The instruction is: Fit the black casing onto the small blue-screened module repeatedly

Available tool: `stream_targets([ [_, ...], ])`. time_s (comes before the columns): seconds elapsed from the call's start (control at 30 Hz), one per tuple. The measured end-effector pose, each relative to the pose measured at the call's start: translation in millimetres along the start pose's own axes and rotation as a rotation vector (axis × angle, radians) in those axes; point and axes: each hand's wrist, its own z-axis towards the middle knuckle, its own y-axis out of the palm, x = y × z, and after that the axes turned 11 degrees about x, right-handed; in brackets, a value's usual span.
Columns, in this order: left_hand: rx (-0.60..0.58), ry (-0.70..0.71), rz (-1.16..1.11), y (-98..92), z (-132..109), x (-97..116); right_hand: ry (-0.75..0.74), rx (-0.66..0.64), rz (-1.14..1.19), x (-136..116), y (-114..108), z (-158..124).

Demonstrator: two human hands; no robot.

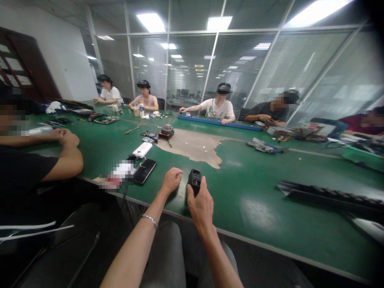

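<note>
A small black box-shaped device (195, 176) with openings and small details on its top face stands on the green table near the front edge. Thumb and fingers of my right hand (201, 204) are around its near end, from both sides. My left hand (172, 181) rests just left of the device, apart from it. Its fingers are curled in, with one fingertip towards the device, and no object shows in them. A bracelet (150, 220) is on my left wrist. What kind of device it is, I cannot tell.
Left of my hands lie a black phone (145, 171) and a white power bank (142, 150) with a cable. Beyond is a torn bare patch (192, 146) of tabletop. At right lies a long black part (330, 196). Several people sit around the table (240, 176), one close at left.
</note>
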Motion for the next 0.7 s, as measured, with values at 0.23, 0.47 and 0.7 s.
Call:
stream_targets([
  [0.23, -0.065, -0.062, -0.04, 0.1, 0.1, -1.8, -0.005, -0.137, -0.15, 6.9, 7.6, -13.3],
  [0.47, -0.157, 0.027, 0.05, -5.0, 0.8, 2.3, -0.032, -0.139, -0.178, 15.3, 19.4, -12.6],
  [0.7, -0.164, 0.029, 0.057, -5.4, 0.1, 2.0, 0.006, -0.136, -0.105, 17.8, 24.6, 13.5],
])
